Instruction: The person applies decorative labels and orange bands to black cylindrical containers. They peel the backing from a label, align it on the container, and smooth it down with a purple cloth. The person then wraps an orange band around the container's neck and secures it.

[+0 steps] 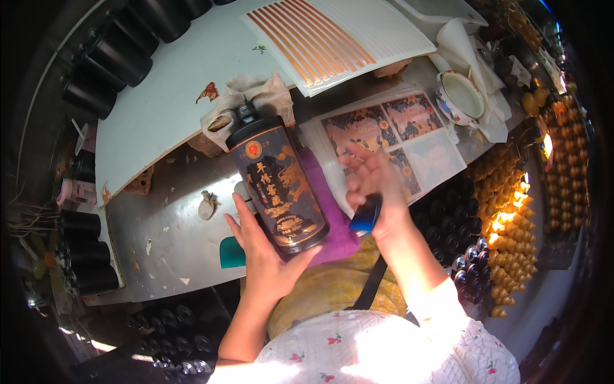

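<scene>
A black bottle (281, 192) with a dark label of gold and orange figures lies tilted, its neck pointing away from me. My left hand (263, 264) grips its base, the thumb below and the fingers along the left side. Under the bottle is a purple cloth (329, 205); its neck end rests by a whitish rag (272, 96). My right hand (387, 192) keeps a blue scraper (365, 219) against the palm, fingers half bent over a sheet of dark, gold-patterned decals (358, 131). Left of my left hand lies a flat teal piece (231, 252).
A white enamel bowl (460, 99) stands at the right beside crumpled paper (455, 48). Farther back, a sheet of orange strips (313, 41) lies on a pale board (173, 83). Black bottles (118, 51) line the left edge. Rows of gold pieces (511, 243) stand at the right.
</scene>
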### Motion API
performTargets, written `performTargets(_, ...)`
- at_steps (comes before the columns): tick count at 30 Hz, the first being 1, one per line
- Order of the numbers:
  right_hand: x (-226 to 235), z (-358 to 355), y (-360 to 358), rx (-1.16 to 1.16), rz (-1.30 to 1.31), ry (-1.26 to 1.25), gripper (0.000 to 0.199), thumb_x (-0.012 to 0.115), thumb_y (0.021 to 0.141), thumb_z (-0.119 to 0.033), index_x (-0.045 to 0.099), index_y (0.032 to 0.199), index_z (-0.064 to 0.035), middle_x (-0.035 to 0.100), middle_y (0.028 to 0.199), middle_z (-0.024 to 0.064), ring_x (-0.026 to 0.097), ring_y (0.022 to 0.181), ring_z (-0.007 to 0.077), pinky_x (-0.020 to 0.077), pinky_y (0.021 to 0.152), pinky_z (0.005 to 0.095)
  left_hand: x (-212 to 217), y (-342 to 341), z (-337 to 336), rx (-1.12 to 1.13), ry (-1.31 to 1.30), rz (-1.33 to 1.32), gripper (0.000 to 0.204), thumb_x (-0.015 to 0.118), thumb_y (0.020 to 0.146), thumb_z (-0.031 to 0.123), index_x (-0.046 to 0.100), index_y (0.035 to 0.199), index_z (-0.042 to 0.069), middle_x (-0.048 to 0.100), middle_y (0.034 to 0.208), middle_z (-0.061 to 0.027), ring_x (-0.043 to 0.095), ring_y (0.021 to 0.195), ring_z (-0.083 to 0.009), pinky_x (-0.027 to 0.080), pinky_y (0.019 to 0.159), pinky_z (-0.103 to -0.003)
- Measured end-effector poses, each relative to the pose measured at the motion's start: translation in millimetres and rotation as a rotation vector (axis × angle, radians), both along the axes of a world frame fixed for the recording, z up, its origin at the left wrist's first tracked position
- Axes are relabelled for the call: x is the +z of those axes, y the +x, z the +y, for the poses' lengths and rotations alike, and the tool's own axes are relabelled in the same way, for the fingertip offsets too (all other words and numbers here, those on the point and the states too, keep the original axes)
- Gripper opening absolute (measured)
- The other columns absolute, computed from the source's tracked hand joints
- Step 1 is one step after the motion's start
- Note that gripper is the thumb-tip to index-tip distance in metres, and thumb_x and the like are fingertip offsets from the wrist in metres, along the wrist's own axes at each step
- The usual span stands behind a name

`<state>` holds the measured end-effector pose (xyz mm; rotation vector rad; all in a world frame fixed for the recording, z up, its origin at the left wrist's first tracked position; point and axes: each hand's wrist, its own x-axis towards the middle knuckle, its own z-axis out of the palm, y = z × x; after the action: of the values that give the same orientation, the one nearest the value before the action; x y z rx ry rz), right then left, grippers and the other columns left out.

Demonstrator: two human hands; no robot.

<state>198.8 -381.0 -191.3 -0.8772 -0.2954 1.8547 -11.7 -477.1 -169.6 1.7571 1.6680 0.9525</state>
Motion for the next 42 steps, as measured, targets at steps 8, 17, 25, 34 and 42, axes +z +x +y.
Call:
performTargets(8,37.6,-12.5,-8.3,-0.123,-0.203,0.092,0.039,0.052,0.094,0.0,0.048,0.133,-0.0019,0.059,0.116,0.0126,0.063,0.099,0.0199,0.0568,0.091,0.0343,-2.1,1.3,5.5,-0.035,0.126,0.065,0.125,0.086,0.07,0.028,0.002,0.156,-0.004,0.035,0.148,-0.0266,0.038,0.133,-0.0413,0.019,0.112,-0.053)
performTargets(17,71.4,-40.2,-73.8,-0.07,-1.127,0.988,0.039,0.067,0.077,0.007,0.061,0.114,-0.0041,0.057,0.097,0.0109,0.055,0.09,0.0274,0.046,0.082,0.0359,-16.4,-2.1,5.3,-0.034,0.127,0.169,0.125,0.079,0.076,0.047,-0.002,0.153,-0.011,0.035,0.15,-0.029,0.032,0.142,-0.0448,-0.003,0.115,-0.066)
performTargets(25,29.5,-28.9,-56.3,-0.187,-0.923,0.629,0.034,0.062,0.086,0.002,0.055,0.119,-0.0005,0.057,0.11,0.0158,0.056,0.107,0.0295,0.0421,0.096,0.037,-10.3,-1.2,4.5,-0.055,0.095,0.141,0.129,0.076,0.077,0.058,-0.002,0.152,-0.011,0.034,0.15,-0.0311,0.029,0.142,-0.046,-0.005,0.116,-0.064)
performTargets(34,27.5,-12.5,-52.6,-0.27,-0.739,0.618,0.035,0.061,0.09,0.003,0.051,0.123,-0.0021,0.057,0.11,0.0042,0.054,0.096,0.0082,0.046,0.085,0.0241,-12.6,-6.5,3.2,-0.038,0.079,0.132,0.129,0.079,0.076,0.053,-0.004,0.153,-0.009,0.02,0.156,-0.0319,0.022,0.145,-0.0463,0.001,0.116,-0.059)
performTargets(42,76.4,18.4,-85.4,-0.102,-1.149,1.145,0.034,0.065,0.081,0.003,0.057,0.114,-0.0019,0.058,0.099,0.012,0.06,0.083,0.0272,0.0498,0.073,0.0326,-14.6,-5.3,3.2,-0.072,0.073,0.204,0.128,0.076,0.078,0.057,-0.002,0.15,-0.013,0.026,0.153,-0.0329,0.025,0.144,-0.0488,-0.006,0.114,-0.067)
